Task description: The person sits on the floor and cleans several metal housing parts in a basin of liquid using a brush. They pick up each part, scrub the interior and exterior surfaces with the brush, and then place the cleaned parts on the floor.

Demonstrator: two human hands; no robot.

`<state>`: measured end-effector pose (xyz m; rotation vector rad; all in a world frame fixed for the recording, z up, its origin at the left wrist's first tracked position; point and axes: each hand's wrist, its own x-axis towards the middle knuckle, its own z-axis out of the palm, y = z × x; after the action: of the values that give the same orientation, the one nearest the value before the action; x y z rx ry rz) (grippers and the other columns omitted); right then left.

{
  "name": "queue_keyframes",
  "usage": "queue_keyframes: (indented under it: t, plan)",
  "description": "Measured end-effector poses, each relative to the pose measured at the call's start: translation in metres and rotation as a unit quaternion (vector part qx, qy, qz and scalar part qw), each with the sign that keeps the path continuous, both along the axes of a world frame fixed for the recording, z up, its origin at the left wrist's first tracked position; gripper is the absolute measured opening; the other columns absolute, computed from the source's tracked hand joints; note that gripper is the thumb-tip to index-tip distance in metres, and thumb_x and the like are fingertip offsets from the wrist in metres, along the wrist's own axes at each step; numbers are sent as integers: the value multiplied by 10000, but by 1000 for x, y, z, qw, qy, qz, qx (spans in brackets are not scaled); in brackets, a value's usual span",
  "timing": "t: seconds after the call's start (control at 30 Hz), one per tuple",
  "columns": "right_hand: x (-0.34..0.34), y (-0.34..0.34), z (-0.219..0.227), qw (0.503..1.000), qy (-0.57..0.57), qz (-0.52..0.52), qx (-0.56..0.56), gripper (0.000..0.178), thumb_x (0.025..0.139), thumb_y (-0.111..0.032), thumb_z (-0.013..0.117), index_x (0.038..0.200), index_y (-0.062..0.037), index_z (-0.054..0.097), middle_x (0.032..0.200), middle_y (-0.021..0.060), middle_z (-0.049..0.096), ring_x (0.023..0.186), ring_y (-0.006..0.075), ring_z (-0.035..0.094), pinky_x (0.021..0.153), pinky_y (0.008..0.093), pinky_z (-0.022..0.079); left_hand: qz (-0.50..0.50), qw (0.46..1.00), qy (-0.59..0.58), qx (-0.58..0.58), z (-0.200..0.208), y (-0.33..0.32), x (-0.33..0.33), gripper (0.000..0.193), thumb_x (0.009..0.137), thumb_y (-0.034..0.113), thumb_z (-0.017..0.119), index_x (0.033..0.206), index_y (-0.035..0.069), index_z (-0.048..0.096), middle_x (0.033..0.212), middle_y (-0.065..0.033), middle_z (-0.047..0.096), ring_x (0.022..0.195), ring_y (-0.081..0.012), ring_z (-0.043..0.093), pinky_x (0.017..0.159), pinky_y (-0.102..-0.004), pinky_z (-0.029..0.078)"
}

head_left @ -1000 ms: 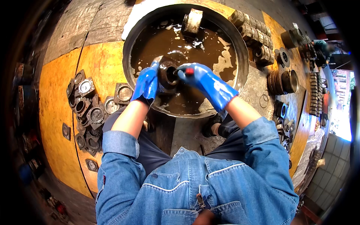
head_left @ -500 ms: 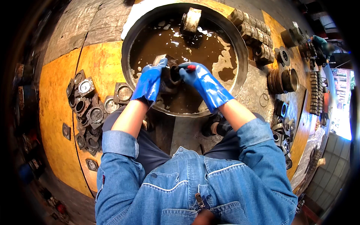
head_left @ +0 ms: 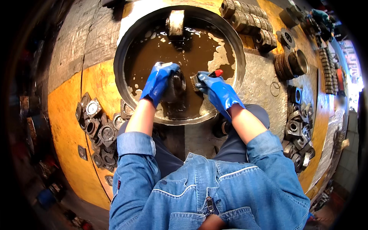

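Observation:
Both my hands wear blue rubber gloves above a round black basin [head_left: 119,73] of murky brown liquid. My left hand [head_left: 158,82] is closed on a dark, wet metal housing [head_left: 177,85] with a round bore, its opening turned to the right. Its lower part is hard to make out against the liquid. In my right hand [head_left: 219,91] is a small brush [head_left: 194,83] with a red-tipped handle; its bristles face the housing across a small gap. At the basin's far side a paler metal block [head_left: 176,23] stands partly in the liquid.
Square metal housings lie heaped on the left [head_left: 106,133] and on the right [head_left: 298,128]. Rows of thick metal parts [head_left: 245,17] stand beyond the basin's right rim, near a stack of rings [head_left: 285,66] and two thin rings [head_left: 275,89]. Another person [head_left: 323,21] is far right.
My right hand has drawn the brush back to the right, away from the housing's bore. My left hand has turned the housing, which sits lower in view. The whole view has shifted slightly.

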<state>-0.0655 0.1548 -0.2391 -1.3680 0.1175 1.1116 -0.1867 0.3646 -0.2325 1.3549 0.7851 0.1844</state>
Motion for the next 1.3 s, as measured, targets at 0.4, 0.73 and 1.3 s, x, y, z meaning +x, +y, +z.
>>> queue_keyframes:
  t: [0.4,0.73,1.3]
  plan:
    - [-10,18,-42,991,113,-70,20,256,1076,-361,678,1027,-110,679,740,-3,604,627,112,533,565,323,433,-82,930,246,260,15,-67,33,853,805,483,869,1466,11,606,1399,-270,692,1273,-392,703,1076,-436,563]
    - [16,-10,3,977,-208,43,-24,409,1030,-420,723,1182,-42,689,862,45,667,718,112,571,658,302,487,-171,910,168,338,27,-61,2,922,829,394,872,1598,66,483,1516,-250,620,1394,-393,620,1179,-431,499]
    - [-43,10,1,794,-588,153,-28,193,969,-123,750,1148,-124,821,1042,124,814,964,300,785,888,399,627,-314,877,235,276,-17,-5,-92,960,618,157,1016,1469,31,590,1310,-206,751,1262,-342,704,1081,-406,543]
